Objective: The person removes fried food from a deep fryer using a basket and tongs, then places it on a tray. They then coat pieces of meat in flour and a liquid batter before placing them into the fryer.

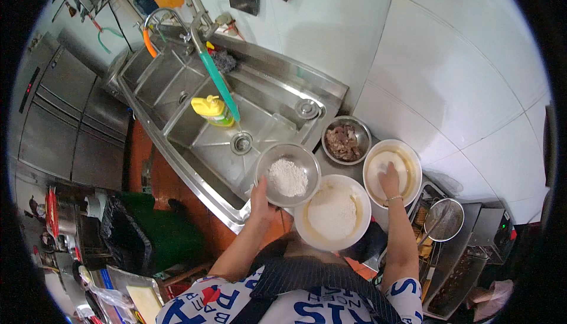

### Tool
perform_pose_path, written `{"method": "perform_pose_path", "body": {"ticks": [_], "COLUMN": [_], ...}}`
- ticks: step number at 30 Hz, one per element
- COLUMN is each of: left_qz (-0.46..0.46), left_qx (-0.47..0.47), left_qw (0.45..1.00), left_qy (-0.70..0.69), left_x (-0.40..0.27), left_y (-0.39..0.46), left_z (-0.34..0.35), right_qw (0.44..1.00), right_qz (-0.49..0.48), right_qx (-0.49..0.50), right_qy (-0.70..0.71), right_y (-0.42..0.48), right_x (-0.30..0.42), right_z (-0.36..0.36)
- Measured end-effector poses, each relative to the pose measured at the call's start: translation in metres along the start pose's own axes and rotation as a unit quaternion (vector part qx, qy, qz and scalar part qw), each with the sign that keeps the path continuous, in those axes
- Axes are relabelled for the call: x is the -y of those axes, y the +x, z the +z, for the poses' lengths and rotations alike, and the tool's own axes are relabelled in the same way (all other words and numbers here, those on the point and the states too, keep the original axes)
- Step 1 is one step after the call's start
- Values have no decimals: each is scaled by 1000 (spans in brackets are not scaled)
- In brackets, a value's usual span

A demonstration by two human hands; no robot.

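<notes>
My left hand (262,201) grips the near-left rim of a steel bowl (313,187) with a heap of white powder (288,178) in it. This bowl is up beside the sink's near right corner, partly overlapping a white basin (366,217). Pale powder (332,213) covers most of the yellowish contents of that basin. My right hand (390,181) reaches down into a second white basin (415,155), touching the whitish mass (379,163) inside. Whether its fingers hold anything is hidden. Behind stands a steel bowl (325,151) of brownish meat pieces (343,142).
A steel sink (212,147) spans the middle left, holding a yellow detergent jug (212,110) beneath a teal faucet hose (220,84). To the right, a round strainer (444,220) rests over a fryer-like steel trough (452,266). A green bin (168,240) stands at lower left.
</notes>
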State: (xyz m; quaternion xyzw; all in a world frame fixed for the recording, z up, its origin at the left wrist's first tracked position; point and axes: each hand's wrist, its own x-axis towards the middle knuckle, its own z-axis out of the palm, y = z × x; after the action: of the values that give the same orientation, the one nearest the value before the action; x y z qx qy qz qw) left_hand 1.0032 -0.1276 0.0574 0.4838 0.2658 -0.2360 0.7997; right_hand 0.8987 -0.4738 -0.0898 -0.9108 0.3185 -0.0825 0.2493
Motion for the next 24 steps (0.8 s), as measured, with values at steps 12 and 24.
{"method": "perform_pose_path", "body": {"ticks": [12, 24], "left_qz": [32, 24], "left_qx": [46, 45], "left_qw": [998, 999], "left_qy": [-12, 19], "left_x": [19, 14], "left_y": [30, 29], "left_z": [-22, -2], "right_qw": [967, 995], "right_qz": [-51, 41], "right_qx": [115, 82], "right_qy": [-223, 26], "right_y": [-36, -7], "right_x": [37, 14], "right_z": [-64, -59]}}
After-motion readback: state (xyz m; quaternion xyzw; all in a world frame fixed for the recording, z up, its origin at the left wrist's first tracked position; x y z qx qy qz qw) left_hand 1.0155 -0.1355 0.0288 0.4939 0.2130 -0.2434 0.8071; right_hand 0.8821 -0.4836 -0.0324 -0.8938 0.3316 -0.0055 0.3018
